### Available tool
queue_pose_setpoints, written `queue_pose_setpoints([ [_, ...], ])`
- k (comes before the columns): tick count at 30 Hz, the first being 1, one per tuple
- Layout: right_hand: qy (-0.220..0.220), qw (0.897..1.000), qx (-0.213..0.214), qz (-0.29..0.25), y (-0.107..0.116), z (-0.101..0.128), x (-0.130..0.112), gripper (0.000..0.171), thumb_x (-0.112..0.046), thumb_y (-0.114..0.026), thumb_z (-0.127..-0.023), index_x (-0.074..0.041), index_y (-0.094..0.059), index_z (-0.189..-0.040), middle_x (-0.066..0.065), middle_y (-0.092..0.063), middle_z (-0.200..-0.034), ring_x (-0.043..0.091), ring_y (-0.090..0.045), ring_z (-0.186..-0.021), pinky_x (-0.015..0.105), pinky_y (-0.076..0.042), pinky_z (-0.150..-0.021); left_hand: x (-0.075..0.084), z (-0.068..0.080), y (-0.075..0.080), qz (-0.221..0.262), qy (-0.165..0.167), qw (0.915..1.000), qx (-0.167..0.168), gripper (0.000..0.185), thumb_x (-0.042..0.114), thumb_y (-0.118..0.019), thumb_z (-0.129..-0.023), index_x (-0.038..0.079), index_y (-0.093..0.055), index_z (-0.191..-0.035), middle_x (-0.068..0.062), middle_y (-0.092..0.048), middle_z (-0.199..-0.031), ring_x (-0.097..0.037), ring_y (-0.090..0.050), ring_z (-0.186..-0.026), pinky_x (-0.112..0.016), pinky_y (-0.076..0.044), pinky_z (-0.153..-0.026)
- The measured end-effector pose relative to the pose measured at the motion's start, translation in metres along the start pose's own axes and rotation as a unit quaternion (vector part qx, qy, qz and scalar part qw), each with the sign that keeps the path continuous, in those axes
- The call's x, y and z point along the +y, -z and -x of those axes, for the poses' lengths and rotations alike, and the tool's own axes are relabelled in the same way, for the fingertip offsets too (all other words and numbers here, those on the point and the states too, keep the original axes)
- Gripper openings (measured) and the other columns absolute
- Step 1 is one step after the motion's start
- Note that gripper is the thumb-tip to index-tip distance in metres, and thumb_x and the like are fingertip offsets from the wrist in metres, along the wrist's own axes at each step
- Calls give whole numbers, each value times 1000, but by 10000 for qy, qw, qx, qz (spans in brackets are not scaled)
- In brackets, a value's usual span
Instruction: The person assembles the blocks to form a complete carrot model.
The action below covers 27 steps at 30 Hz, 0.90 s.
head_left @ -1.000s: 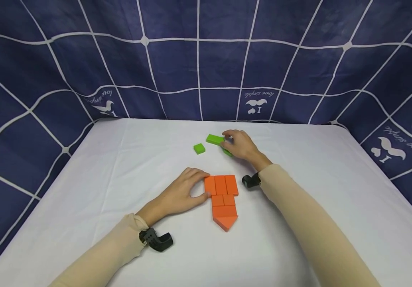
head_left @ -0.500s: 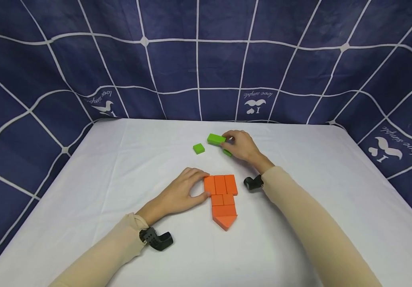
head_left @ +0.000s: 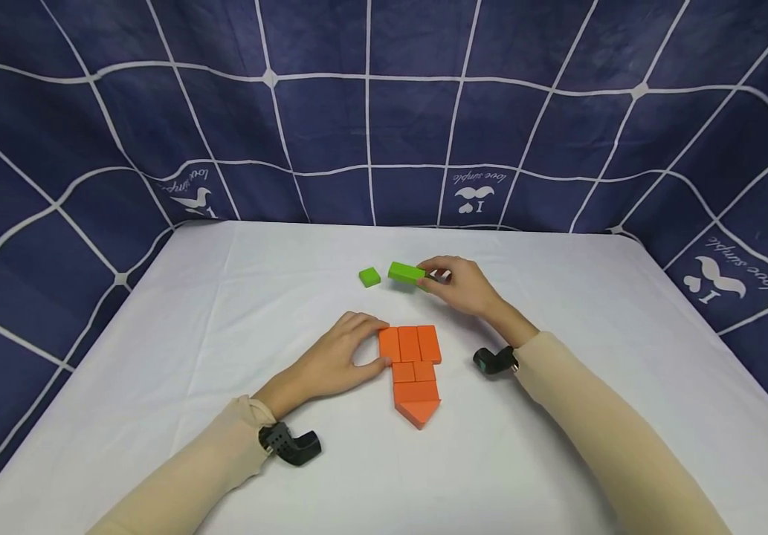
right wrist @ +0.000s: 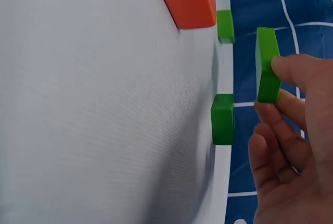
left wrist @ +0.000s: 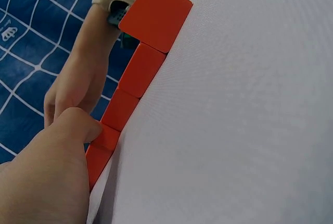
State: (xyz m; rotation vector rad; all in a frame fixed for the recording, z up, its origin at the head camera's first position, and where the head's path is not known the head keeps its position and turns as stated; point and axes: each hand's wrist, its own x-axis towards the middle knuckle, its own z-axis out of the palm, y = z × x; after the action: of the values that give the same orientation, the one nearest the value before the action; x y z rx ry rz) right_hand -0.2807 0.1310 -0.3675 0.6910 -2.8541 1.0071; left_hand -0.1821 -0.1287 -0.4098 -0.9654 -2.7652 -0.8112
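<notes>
Orange blocks lie flat against each other: three upright rectangles (head_left: 409, 343) in a row, smaller blocks below them, and a triangular block (head_left: 417, 413) at the near end. My left hand (head_left: 337, 358) holds the leftmost orange block (head_left: 389, 346), fingertips at its far corner and thumb at its near corner. Beyond the orange blocks, my right hand (head_left: 467, 286) pinches a long green block (head_left: 405, 273) by its right end, thumb against forefinger side. The right wrist view shows this green block (right wrist: 267, 65) raised above the tabletop, its other fingers loosely curled.
A small square green block (head_left: 369, 277) lies left of the held one. Another green block (right wrist: 223, 120) sits on the white tablecloth (head_left: 256, 275), mostly hidden in the head view. A dark blue checked curtain (head_left: 330, 119) hangs around the table.
The right hand has lifted the long green block and carried it toward the near side and slightly right. The left hand and orange blocks have stayed in place.
</notes>
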Motion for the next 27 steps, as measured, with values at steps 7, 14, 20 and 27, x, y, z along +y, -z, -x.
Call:
queue_pose_setpoints([
  [7,2,9989,-286,-376,-3,22,1,28,-29,-67,-88,-18,-69,-114,-1,-68,-107,15,-57,-93,31,-51,-80,1,1,1,-15,10,10000,4,53,49,-61,-88,21,-54,-132,10,-53,-129,-7,-41,-123,-32,-39,-108],
  [14,128,9966,-660,-481,-8,38,3,27,-23,-68,-87,-19,-69,-114,-1,-66,-98,15,-57,-89,31,-50,-80,0,1,-1,-23,-10,10000,42,52,50,-61,-88,21,-55,-131,10,-53,-129,-6,-42,-122,-32,-40,-107],
  [20,224,9955,-827,-400,-10,44,1,28,-24,-69,-87,-20,-69,-114,-3,-65,-96,14,-56,-85,29,-49,-77,0,1,-1,-2,-27,10000,53,52,49,-61,-88,21,-55,-131,11,-53,-129,-6,-42,-123,-32,-40,-107],
  [27,217,9945,-975,-317,-11,45,1,27,-25,-67,-88,-21,-69,-115,-6,-66,-102,13,-56,-88,27,-48,-79,1,1,0,-3,-40,10000,67,52,49,-61,-88,20,-55,-131,11,-53,-128,-6,-42,-122,-31,-40,-107],
])
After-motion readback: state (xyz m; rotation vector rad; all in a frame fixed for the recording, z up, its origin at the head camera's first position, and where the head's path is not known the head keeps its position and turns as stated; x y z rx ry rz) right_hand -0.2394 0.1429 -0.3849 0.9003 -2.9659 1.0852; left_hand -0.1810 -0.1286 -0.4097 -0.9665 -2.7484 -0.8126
